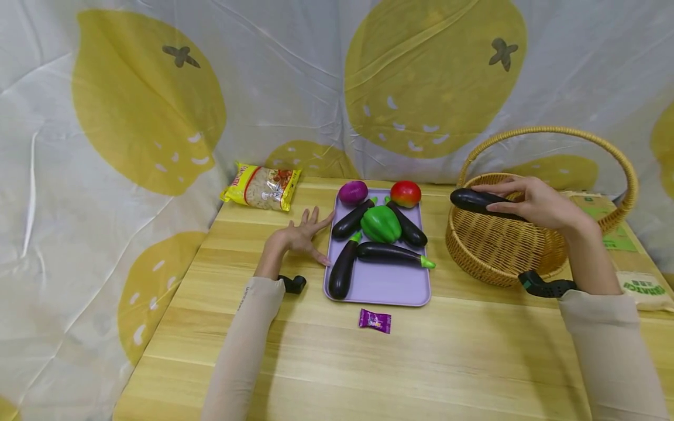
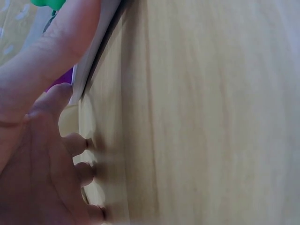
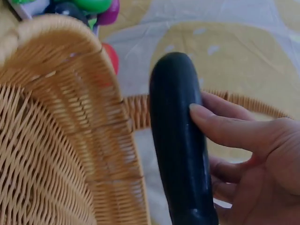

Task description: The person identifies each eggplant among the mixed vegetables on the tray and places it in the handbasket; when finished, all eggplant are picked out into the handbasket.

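My right hand [image 1: 542,202] pinches a dark eggplant [image 1: 476,202] between thumb and fingers, above the wicker basket [image 1: 484,257]. In the right wrist view the eggplant [image 3: 178,131] stands lengthwise beside the basket's rim [image 3: 136,187]. With fingers spread, my left hand [image 1: 302,237] rests at the left edge of the lilac tray [image 1: 389,289], its thumb and index finger at the rim. Several eggplants [image 1: 344,272] lie on that tray around a green bell pepper [image 1: 381,224]. A purple oval item [image 1: 353,192] and a red mango-like fruit [image 1: 405,193] sit at its far end.
A purple-wrapped candy [image 1: 375,321] lies in front of the tray. At the back left is a yellow food packet [image 1: 262,187]. The basket's tall handle [image 1: 553,130] arches over it, and printed bags [image 1: 639,289] lie to its right. A lemon-patterned cloth [image 1: 295,76] hangs behind the table.
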The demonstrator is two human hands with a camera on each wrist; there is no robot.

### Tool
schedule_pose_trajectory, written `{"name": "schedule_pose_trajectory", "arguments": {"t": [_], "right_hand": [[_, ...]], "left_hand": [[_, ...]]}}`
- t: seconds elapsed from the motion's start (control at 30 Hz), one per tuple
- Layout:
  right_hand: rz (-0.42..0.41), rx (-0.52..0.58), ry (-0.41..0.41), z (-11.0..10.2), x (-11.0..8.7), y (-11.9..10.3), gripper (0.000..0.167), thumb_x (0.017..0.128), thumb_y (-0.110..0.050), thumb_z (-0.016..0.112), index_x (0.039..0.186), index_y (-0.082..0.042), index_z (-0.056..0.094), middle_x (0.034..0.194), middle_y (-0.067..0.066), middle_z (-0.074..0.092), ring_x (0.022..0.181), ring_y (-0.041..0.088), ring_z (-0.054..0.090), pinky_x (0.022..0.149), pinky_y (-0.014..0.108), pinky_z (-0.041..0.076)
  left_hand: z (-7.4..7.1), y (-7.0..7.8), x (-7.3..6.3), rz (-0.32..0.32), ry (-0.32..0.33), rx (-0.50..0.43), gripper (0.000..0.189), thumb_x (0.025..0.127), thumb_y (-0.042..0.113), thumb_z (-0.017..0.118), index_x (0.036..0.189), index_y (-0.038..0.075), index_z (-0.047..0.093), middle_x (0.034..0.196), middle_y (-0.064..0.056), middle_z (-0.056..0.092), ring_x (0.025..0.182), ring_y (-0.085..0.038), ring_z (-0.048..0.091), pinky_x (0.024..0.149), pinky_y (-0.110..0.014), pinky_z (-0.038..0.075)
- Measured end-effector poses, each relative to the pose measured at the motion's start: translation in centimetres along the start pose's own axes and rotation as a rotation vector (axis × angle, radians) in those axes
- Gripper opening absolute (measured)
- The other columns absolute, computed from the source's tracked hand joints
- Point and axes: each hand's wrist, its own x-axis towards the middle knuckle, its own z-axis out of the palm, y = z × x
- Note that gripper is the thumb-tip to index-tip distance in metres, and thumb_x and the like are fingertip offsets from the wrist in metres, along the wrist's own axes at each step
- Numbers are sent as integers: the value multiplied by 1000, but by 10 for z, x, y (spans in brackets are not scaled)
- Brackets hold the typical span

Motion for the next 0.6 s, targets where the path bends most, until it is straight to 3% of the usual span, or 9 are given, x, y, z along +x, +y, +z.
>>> {"name": "schedule_pose_trajectory", "arguments": {"t": [0.03,0.07,0.17,0.27,0.37,0.5,0.6], "right_hand": [[2,-1,-11,-1,0,4,44,101,-14,67,145,-14,62,144,24,59,73,15,53,53,31,40],[5,0,-18,-2,0,9,44,101,-13,67,145,-13,61,143,25,59,61,12,40,48,29,36],[21,0,-48,-4,1,23,45,102,-12,66,147,-11,60,143,27,61,49,7,27,49,27,36],[57,6,-80,-6,3,35,46,102,-7,63,147,-8,58,146,28,58,58,3,45,58,25,41],[116,34,-106,-7,6,45,46,102,-6,63,148,-5,56,149,29,54,68,-2,51,65,23,42],[188,76,-98,-7,10,56,49,101,-8,65,148,-1,54,148,33,52,54,1,29,58,25,40],[233,104,-72,-6,13,64,49,100,-7,67,147,-3,55,150,34,49,55,7,32,58,28,39]], "left_hand": [[0,0,0,1,1,1,126,81,48,86,166,35,-6,170,-16,-30,156,-38,-31,123,-69,-17],[0,0,0,2,2,0,126,81,49,86,166,35,-6,170,-16,-30,156,-38,-32,123,-69,-17],[0,0,1,4,5,4,126,81,49,86,166,36,-6,169,-16,-30,156,-38,-32,124,-69,-17],[0,1,1,7,4,3,126,81,49,86,166,36,-7,169,-16,-30,155,-38,-32,124,-69,-17],[0,1,1,4,-1,0,126,81,49,86,166,35,-7,169,-16,-31,155,-38,-33,124,-69,-17],[0,1,1,-4,-6,2,126,81,49,85,166,35,-7,169,-16,-30,156,-38,-32,124,-69,-17],[0,0,0,-4,-5,3,126,82,49,85,166,35,-7,169,-16,-30,156,-38,-32,124,-69,-17]]}}
